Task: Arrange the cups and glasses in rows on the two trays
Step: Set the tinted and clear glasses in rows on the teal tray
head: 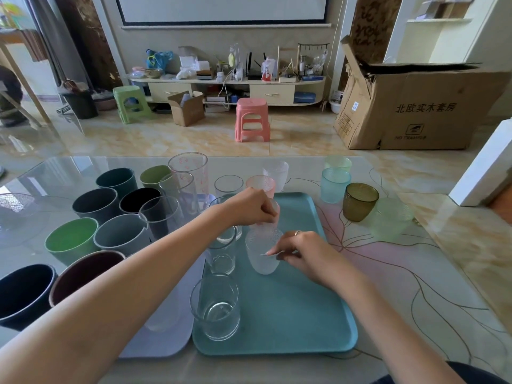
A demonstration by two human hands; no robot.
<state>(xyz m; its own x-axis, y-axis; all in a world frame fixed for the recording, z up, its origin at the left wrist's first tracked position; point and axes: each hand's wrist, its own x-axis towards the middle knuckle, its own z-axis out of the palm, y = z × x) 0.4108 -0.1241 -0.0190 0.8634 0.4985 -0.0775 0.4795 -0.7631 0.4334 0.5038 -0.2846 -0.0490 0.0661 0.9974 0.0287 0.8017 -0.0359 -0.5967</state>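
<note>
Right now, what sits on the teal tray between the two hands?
In the head view, a frosted textured cup stands on the teal tray between the left hand and right hand.

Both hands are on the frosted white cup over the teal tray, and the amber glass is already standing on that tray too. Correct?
Not quite. The head view shows the amber glass standing on the table to the right of the teal tray, not on it. The rest holds: the left hand and right hand are both on the frosted white cup over that tray.
</note>
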